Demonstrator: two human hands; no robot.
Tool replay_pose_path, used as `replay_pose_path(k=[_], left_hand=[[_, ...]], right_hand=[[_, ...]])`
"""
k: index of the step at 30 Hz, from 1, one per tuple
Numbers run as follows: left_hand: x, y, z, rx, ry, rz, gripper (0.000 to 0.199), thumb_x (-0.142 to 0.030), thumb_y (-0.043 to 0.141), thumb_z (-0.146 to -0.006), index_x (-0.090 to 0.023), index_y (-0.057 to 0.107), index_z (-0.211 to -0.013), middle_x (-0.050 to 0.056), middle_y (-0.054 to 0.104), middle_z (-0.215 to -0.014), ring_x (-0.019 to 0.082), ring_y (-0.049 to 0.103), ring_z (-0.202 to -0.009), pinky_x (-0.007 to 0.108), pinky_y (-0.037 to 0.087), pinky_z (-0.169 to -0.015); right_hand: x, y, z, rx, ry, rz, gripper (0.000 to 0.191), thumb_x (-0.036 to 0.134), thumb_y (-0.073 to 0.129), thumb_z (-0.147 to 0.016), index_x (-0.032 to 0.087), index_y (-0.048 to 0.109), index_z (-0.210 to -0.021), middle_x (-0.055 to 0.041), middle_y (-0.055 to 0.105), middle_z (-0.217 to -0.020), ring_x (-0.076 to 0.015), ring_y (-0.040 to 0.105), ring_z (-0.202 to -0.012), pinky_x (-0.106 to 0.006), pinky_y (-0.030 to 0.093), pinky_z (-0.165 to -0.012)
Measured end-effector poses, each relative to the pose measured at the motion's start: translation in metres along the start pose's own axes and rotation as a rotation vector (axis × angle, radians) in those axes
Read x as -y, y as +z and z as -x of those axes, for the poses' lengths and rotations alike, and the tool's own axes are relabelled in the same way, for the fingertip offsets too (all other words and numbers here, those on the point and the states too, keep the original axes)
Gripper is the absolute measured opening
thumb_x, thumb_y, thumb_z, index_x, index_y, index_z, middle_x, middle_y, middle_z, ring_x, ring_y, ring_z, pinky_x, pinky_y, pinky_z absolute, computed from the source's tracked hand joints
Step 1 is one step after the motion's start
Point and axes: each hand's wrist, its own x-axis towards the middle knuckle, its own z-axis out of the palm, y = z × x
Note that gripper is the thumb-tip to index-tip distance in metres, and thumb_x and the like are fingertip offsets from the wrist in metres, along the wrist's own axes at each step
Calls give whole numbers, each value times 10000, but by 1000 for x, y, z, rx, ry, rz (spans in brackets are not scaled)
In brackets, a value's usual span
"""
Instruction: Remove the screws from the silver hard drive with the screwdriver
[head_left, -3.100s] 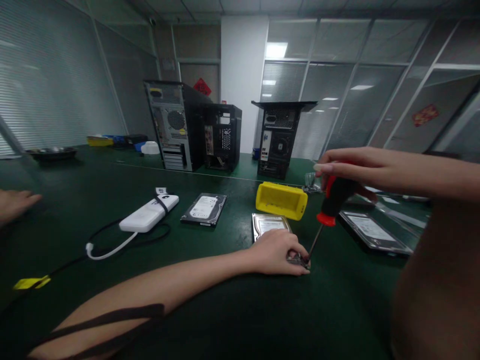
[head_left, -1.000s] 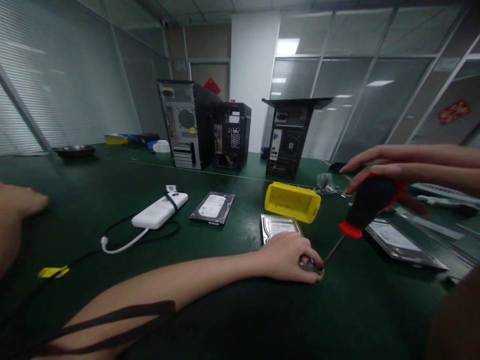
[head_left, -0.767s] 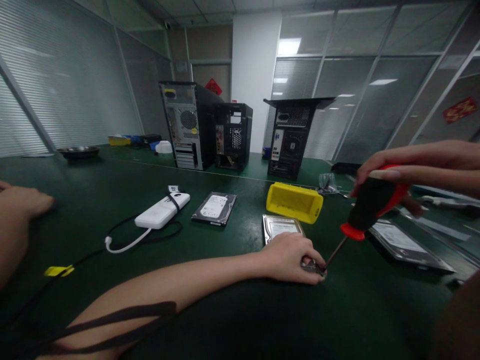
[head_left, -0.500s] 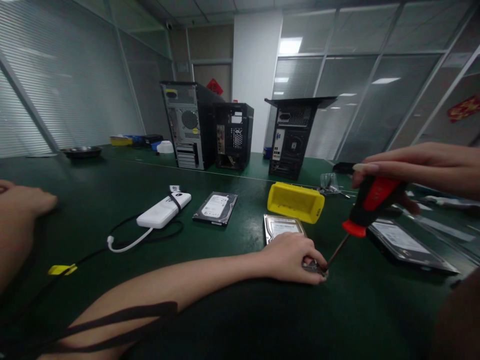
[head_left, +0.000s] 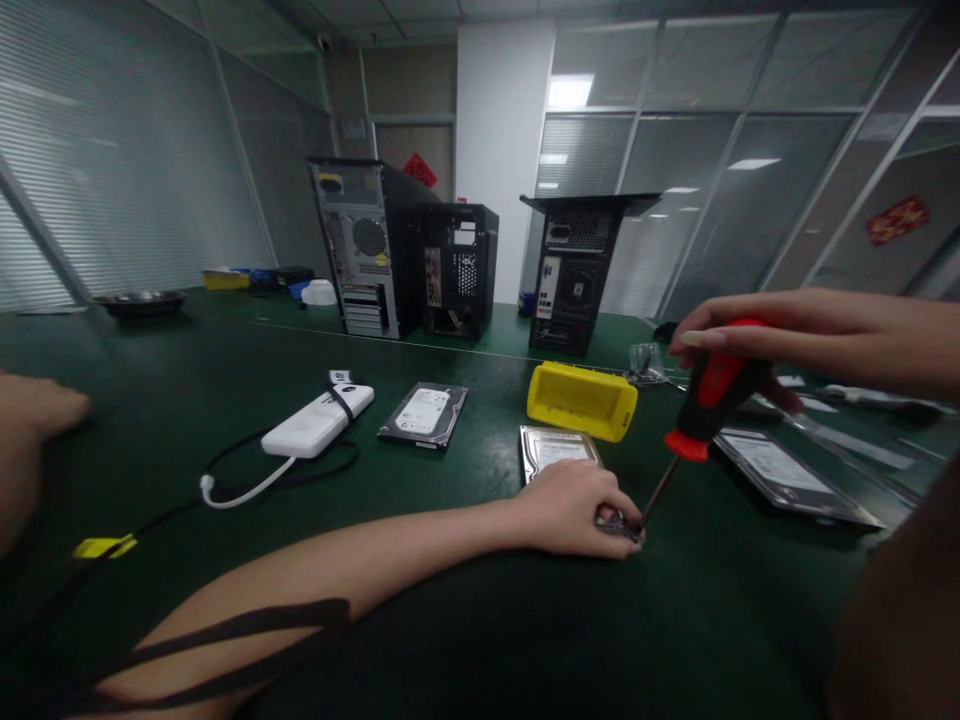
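Note:
My left hand (head_left: 577, 510) rests on the dark green table with its fingers closed around a small metal part (head_left: 616, 524), mostly hidden by the fingers. In my right hand (head_left: 742, 335) is a screwdriver (head_left: 716, 390) with a red and black handle, gripped from above. Its shaft slants down to the left, and the tip meets the small part or lies just beside it; I cannot tell whether it sits in a screw. Right behind my left hand lies a hard drive (head_left: 551, 450), partly covered by it. Another hard drive (head_left: 787, 475) lies to the right, below my right hand.
A yellow bin (head_left: 583, 402) stands behind my left hand. Left of it lie a third hard drive (head_left: 425, 414) and a white power bank (head_left: 319, 420) with a cable. Computer cases (head_left: 405, 250) stand at the back. Another person's hand (head_left: 45, 405) shows at the left edge.
The whole view has shifted slightly, so things appear a little further left. The screwdriver stays at the small part, and my right hand has turned slightly on its handle.

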Motion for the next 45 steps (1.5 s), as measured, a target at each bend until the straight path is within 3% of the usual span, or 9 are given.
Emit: replay_pose_path(k=[3, 8, 13, 17, 23, 28, 32, 38, 45], left_hand=[[0, 1, 0, -13, -3, 14, 229, -389, 649, -782, -198, 710, -892, 8, 620, -763, 168, 574, -750, 237, 377, -634], [1, 1, 1, -37, 0, 31, 220, -375, 642, -776, -198, 711, -887, 5, 609, -749, 165, 563, -729, 237, 367, -623], [1, 1, 1, -40, 8, 31, 222, -385, 640, -776, -198, 712, -873, 0, 589, -719, 160, 553, -708, 235, 351, -599], [1, 1, 2, -47, 3, 34, 224, -384, 643, -772, -195, 714, -868, -2, 585, -708, 161, 552, -700, 239, 352, -600], [1, 1, 1, -35, -3, 23, 228, -391, 647, -775, -200, 712, -881, 2, 605, -737, 160, 563, -719, 235, 362, -617], [1, 1, 1, -36, -16, 44, 204, -376, 659, -768, -209, 710, -873, -7, 596, -721, 158, 561, -712, 233, 361, -613], [1, 1, 1, -46, -1, 44, 205, -369, 661, -764, -204, 713, -876, -11, 578, -705, 156, 549, -705, 235, 353, -605], [0, 1, 1, -46, 3, 28, 213, -377, 648, -773, -198, 714, -867, -6, 584, -706, 156, 550, -705, 236, 354, -613], [-1, 0, 1, -56, 1, 19, 215, -377, 646, -772, -201, 715, -872, -4, 597, -717, 158, 556, -707, 235, 353, -605]], right_hand=[[11, -1, 4, 68, -59, -22, 510, 696, 447, -748, 341, 608, -1077, -23, 608, -1173, -271, 584, -1038, -393, 518, -860], [23, -4, 11, 155, -199, -65, 412, 609, 454, -813, 309, 587, -1064, -12, 645, -1077, -210, 629, -918, -299, 549, -738], [14, -6, 11, 180, -114, 1, 461, 634, 416, -817, 309, 603, -1086, -19, 632, -1152, -268, 591, -1038, -342, 554, -748], [12, -5, 12, 121, -43, -13, 489, 661, 407, -804, 351, 568, -1146, 13, 579, -1251, -279, 543, -1128, -348, 554, -795], [9, -5, 18, 161, -89, -48, 448, 615, 425, -830, 396, 517, -1209, 21, 639, -1131, -210, 631, -970, -289, 574, -764], [-4, -8, 16, 132, -138, -34, 422, 588, 486, -813, 394, 558, -1181, 44, 620, -1176, -206, 622, -1008, -259, 576, -749], [-5, -6, 13, 137, -49, 32, 389, 566, 509, -809, 377, 611, -1134, 38, 643, -1136, -221, 629, -987, -279, 574, -712], [12, -3, 11, 82, 53, 30, 599, 734, 395, -739, 296, 668, -1042, -52, 668, -1081, -288, 650, -885, -364, 572, -581], [8, -2, 8, 100, -13, 10, 472, 670, 425, -785, 371, 638, -1082, 21, 629, -1188, -270, 592, -1073, -352, 579, -724]])
